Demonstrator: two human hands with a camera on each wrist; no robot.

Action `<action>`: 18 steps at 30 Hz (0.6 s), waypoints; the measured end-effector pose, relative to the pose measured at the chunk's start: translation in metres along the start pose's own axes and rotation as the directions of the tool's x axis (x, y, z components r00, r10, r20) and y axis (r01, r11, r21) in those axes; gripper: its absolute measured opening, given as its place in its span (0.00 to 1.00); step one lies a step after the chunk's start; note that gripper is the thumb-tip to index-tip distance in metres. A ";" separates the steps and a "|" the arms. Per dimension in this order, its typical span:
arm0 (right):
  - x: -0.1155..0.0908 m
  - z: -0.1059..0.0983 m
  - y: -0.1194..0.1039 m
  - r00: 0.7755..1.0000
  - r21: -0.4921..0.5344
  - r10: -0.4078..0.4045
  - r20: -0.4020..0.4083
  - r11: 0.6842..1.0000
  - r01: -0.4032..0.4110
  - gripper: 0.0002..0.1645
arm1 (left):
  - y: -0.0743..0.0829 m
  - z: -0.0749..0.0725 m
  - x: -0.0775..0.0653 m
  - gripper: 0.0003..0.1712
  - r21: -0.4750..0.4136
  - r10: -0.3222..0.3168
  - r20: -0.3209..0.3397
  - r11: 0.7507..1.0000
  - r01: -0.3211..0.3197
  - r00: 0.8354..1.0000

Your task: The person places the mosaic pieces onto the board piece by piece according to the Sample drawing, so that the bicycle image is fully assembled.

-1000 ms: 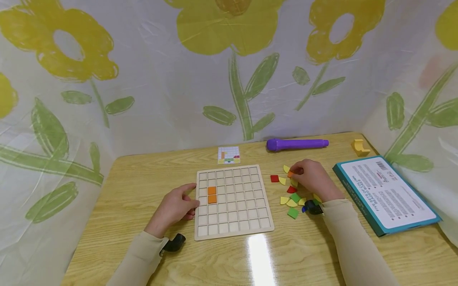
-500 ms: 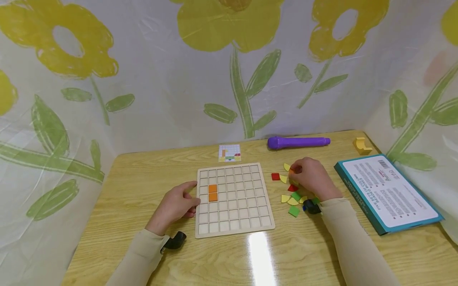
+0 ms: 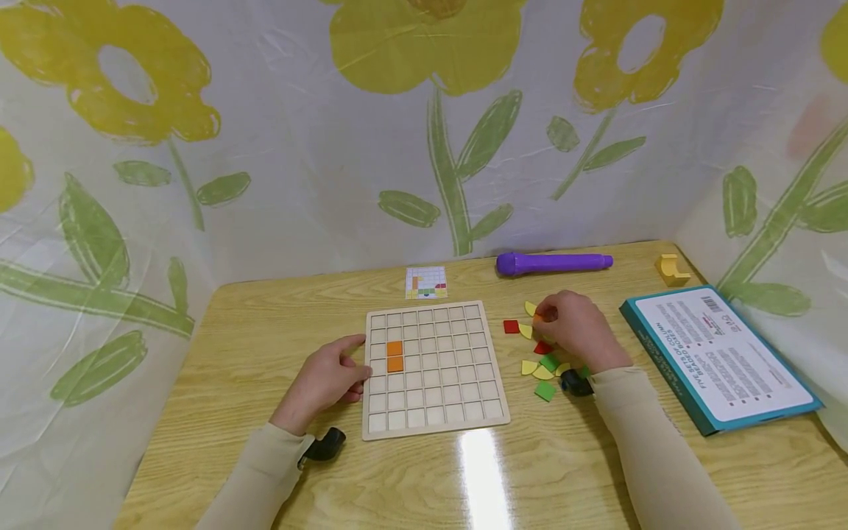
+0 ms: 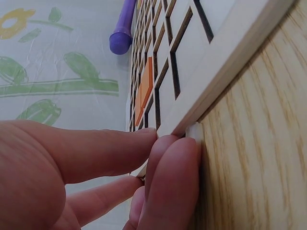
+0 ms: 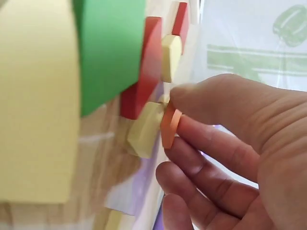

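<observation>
A wooden grid board [image 3: 437, 430] lies on the table, with two orange square tiles [image 3: 394, 356] stacked in one column of cells. At the board's left edge my left hand [image 3: 324, 379] grips the rim; in the left wrist view the thumb [image 4: 139, 139] meets the rim and a bent finger [image 4: 170, 177] comes in close to the table. My right hand [image 3: 576, 331] is over loose tiles and pinches another orange tile [image 5: 170, 124] between thumb and fingers. Around it lie a red square tile [image 3: 511, 327], a green tile [image 3: 545, 391] and several yellow pieces [image 3: 529, 367].
Behind the board lies a small pattern card [image 3: 426, 283] showing coloured cells. A purple microphone-shaped object [image 3: 556, 263] rests along the back edge. To the right are a teal-edged box [image 3: 722, 361] and a yellow curved block [image 3: 672, 271]. Flower-printed sheeting [image 3: 318, 221] surrounds the table.
The right hand stays over the loose tiles, keeping the orange tile in its fingers. The left hand stays at the board's edge. The head view has shifted slightly.
</observation>
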State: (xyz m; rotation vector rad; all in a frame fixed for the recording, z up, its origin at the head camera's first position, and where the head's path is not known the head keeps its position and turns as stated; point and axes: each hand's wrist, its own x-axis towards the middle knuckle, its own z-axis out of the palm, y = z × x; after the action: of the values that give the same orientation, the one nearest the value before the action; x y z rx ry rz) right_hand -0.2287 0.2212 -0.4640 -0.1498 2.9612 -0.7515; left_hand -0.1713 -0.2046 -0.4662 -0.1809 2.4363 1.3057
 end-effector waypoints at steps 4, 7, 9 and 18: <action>0.000 -0.002 -0.004 1.000 -0.003 -0.009 0.002 1.000 0.009 0.14 | -0.001 0.000 0.000 0.41 0.002 0.002 -0.005 1.000 -0.002 1.000; 0.000 -0.003 -0.007 1.000 -0.001 -0.020 0.008 1.000 0.020 0.15 | -0.001 0.000 0.001 0.41 -0.004 0.002 -0.004 1.000 -0.002 1.000; -0.001 -0.002 -0.010 0.999 0.001 -0.034 0.007 0.999 0.034 0.15 | -0.001 0.000 0.001 0.41 -0.008 0.002 -0.004 1.000 -0.002 1.000; -0.006 0.003 -0.035 0.992 0.064 -0.126 0.017 0.990 0.124 0.12 | 0.000 0.000 0.000 0.41 -0.002 0.018 0.001 1.000 -0.018 1.000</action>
State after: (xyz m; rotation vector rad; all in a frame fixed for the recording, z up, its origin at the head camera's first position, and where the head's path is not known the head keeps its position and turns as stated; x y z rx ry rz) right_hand -0.2196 0.1901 -0.4499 -0.3399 2.9260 -0.8510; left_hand -0.1714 -0.2052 -0.4662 -0.1590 2.4415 1.3159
